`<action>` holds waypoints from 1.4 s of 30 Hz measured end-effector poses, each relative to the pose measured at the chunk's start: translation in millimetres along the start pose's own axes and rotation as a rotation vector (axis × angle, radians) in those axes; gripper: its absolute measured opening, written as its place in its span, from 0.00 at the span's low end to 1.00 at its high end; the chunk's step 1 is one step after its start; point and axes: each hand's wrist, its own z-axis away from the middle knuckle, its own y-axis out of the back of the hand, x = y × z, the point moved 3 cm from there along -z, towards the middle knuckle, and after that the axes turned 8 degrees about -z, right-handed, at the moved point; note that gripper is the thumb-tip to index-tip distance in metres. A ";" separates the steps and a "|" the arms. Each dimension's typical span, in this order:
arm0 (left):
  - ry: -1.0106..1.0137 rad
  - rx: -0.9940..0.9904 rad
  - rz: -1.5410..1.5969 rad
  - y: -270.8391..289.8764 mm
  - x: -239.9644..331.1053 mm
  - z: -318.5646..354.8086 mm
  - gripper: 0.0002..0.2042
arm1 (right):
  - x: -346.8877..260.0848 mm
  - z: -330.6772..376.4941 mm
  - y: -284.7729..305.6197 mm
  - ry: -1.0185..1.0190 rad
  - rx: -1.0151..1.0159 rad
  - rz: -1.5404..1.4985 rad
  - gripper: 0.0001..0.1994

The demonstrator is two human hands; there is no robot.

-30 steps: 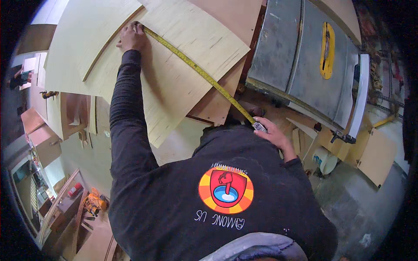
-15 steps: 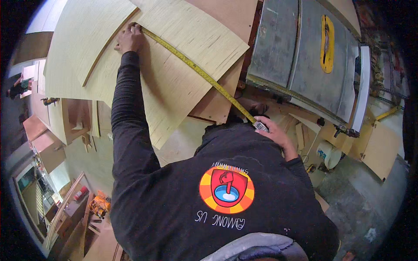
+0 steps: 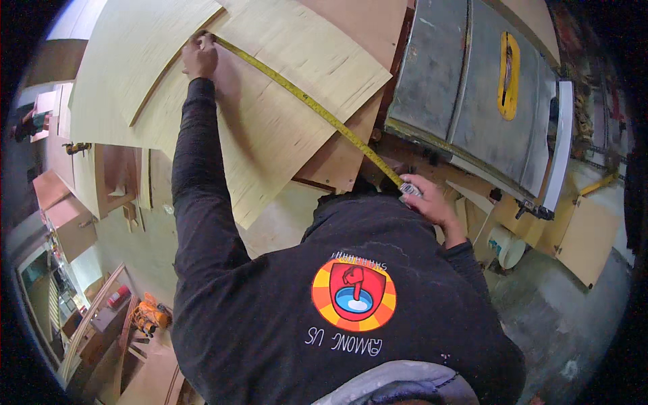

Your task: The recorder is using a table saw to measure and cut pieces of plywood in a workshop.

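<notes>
The yellow tape measure (image 3: 305,98) is stretching across the pale plywood sheet (image 3: 331,61) and past its near edge. The left grip (image 3: 200,58) is pinching the tape's end on the sheet, beside an overlying board (image 3: 135,61); the right grip (image 3: 432,200) is clasping the tape's case (image 3: 410,190) just off the sheet. A table saw (image 3: 432,81) is standing right of the sheet.

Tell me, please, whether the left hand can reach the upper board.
Likely yes: the left hand is at the edge of the upper board, nothing visible between, though it seems to hold the tape.
</notes>
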 end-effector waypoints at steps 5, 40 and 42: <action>-0.101 0.379 0.185 69.6 -86.6 37.7 0.16 | -54.0 -45.2 64.3 0.197 0.112 0.426 0.23; 0.722 0.281 0.245 99.4 -107.1 306.1 0.17 | -160.2 -289.4 134.5 0.511 0.153 1.143 0.22; 0.692 0.267 0.287 92.7 -112.6 307.0 0.17 | -161.4 -294.6 133.1 0.703 0.250 1.156 0.22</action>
